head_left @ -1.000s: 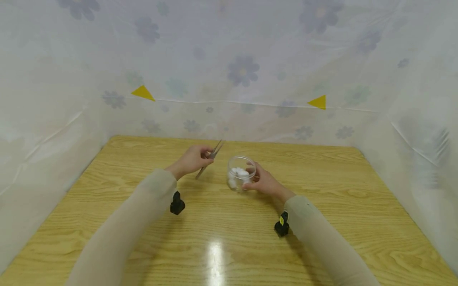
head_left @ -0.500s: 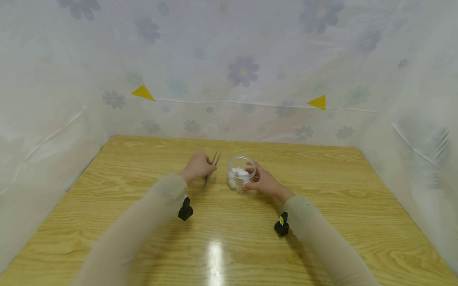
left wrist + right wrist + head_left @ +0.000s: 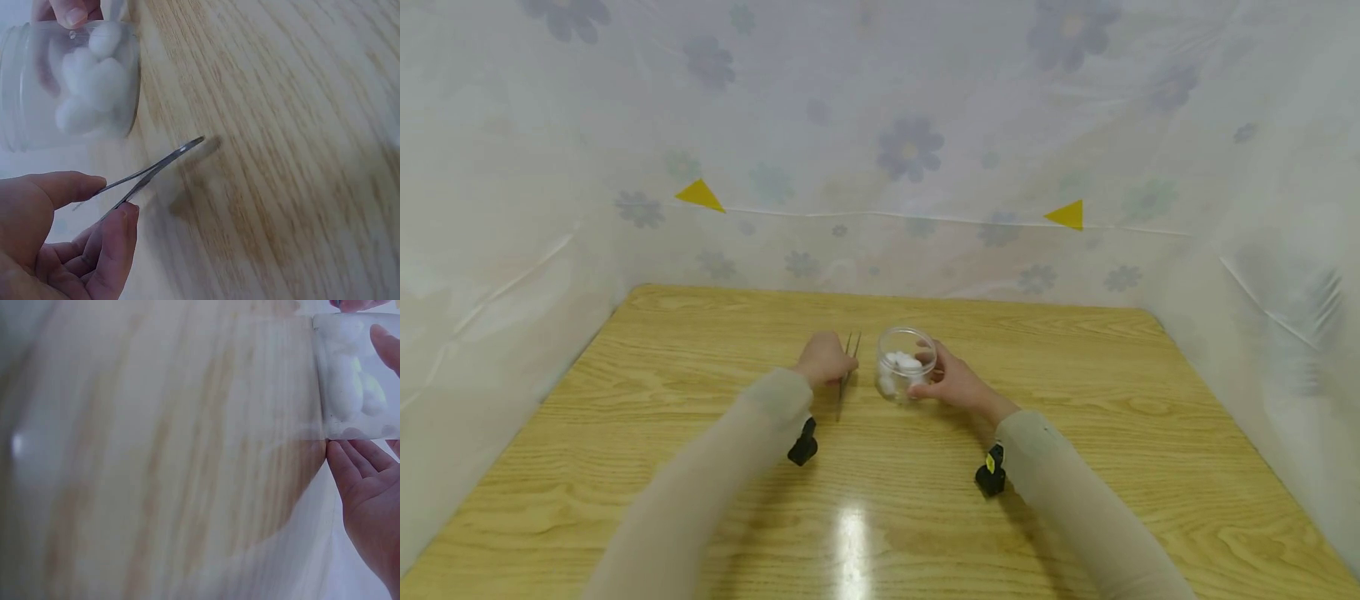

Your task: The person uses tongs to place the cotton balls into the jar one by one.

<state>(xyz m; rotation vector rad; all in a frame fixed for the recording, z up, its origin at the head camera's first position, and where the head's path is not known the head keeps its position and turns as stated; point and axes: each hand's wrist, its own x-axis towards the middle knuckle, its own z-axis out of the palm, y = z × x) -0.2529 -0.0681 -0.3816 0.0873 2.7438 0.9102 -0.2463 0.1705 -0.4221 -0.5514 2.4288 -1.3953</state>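
My left hand [image 3: 826, 358] pinches a pair of metal tweezers [image 3: 164, 164] between thumb and fingers. In the head view the prongs point toward the far side and stand apart; the joined end points back toward me. Just to the right stands a clear, lidless jar [image 3: 17, 87], upright on the table. Inside it lie several white cotton balls [image 3: 103, 84]. My right hand [image 3: 957, 382] grips the jar from its right side, with the thumb on the near wall and the fingers round the far side, partly hidden behind it.
The wood-grain table [image 3: 1060, 358] is bounded at the back and sides by pale flowered sheeting [image 3: 820, 142]. Two yellow triangles [image 3: 702, 196] are stuck on the back sheet. A black wrist camera [image 3: 802, 442] hangs below each sleeve.
My left hand has moved right and toward me with the tweezers, closer to the jar's left side. The tweezers have turned more upright in the view. The right hand and jar stay put.
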